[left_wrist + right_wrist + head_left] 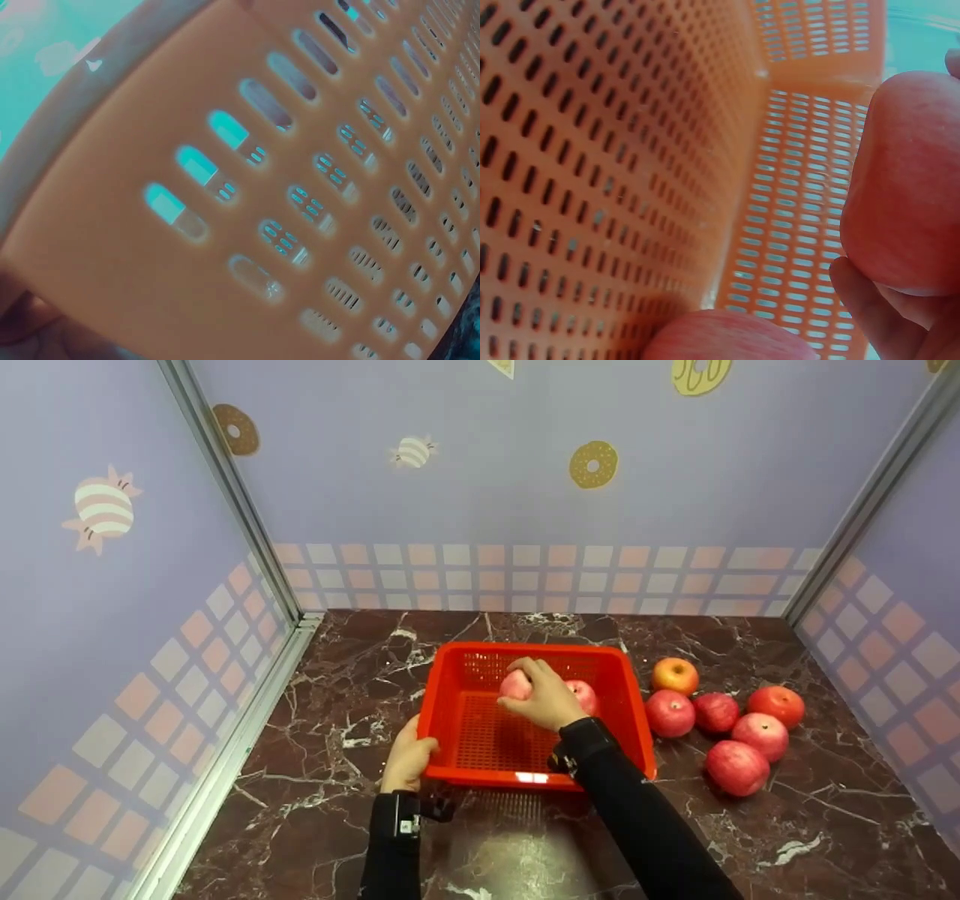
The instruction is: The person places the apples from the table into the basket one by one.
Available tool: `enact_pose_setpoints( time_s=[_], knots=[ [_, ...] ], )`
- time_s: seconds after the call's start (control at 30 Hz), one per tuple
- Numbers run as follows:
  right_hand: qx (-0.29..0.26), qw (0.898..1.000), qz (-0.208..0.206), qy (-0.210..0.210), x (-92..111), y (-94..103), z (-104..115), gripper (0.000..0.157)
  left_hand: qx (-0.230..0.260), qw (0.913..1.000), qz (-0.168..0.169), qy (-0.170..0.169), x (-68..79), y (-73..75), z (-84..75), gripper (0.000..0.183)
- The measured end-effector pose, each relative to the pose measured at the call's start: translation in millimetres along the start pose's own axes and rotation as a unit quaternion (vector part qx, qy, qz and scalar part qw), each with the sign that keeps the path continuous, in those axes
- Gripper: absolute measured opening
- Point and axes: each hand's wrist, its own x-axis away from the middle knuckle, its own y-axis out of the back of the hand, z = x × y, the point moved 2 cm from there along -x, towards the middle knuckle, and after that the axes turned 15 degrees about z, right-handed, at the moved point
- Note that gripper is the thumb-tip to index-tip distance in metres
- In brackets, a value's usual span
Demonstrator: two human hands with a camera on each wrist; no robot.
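Note:
A red plastic basket (480, 776) with slotted walls stands on the dark marble surface. My left hand (409, 757) grips its left rim, thumb over the edge; the left wrist view shows the slotted basket wall (112, 225) close up. Over the inside of the basket, my right hand (551, 697) holds a pinkish apple (516, 685) between thumb and fingers. The right wrist view shows this held apple (911, 187) above the basket floor, with fingertips (862, 300) against it. Another apple (582, 697) lies inside the basket, partly hidden behind the right hand.
Right of the basket lie several apples: a yellow-orange one (675, 676) at the back, red ones (670, 713) beside the basket, and a larger red one (737, 768) in front. Patterned panels (525, 510) enclose the back and both sides.

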Motion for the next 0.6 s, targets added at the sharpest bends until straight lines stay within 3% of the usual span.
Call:
enact_pose_setpoints(
  time_s=[0.6],
  knots=[
    [-0.009,0.997,0.077,-0.024,-6.3,-12.0,-14.7,0.059,-0.004,1.0,-0.003,0.008,3.2,-0.4,-0.8,0.079]
  ],
)
